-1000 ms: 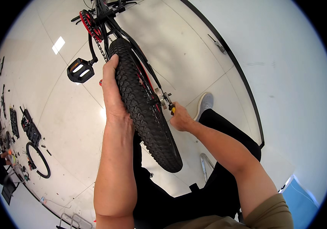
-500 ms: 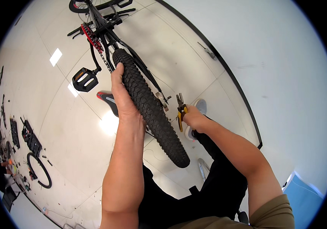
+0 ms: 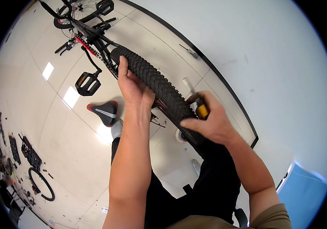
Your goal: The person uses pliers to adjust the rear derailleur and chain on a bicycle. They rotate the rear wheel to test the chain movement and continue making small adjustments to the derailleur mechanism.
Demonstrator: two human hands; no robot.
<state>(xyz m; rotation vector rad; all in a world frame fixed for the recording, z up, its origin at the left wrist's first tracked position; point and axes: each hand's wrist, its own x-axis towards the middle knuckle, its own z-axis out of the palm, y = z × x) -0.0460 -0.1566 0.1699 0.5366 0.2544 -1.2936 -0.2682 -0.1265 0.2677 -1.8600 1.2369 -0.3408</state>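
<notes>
A bicycle lies upside down, its black knobby rear tyre (image 3: 154,78) slanting toward me. My left hand (image 3: 134,86) grips the tyre's left side, the thumb along the tread and the other fingers hidden beneath the wheel. On the near right side, my right hand (image 3: 215,120) is closed round pliers (image 3: 201,110) with black and yellow handles; their jaws are blurred and point away. The right thumb rests against the tread. Left of the wheel are the red chainring (image 3: 85,45) and a black pedal (image 3: 88,84). The wheel's hub is hidden.
A black and red saddle (image 3: 104,112) is by my left foot. A screwdriver-like tool (image 3: 191,52) lies along the wall base. Farther left are a loose wheel (image 3: 41,184), an open tool case (image 3: 30,153), scattered parts and another person (image 3: 5,183). A blue panel (image 3: 300,192) stands lower right.
My right hand has moved up with the pliers and now touches the tyre. The wheel has tilted, its near end shifting right. The left hand keeps its hold.
</notes>
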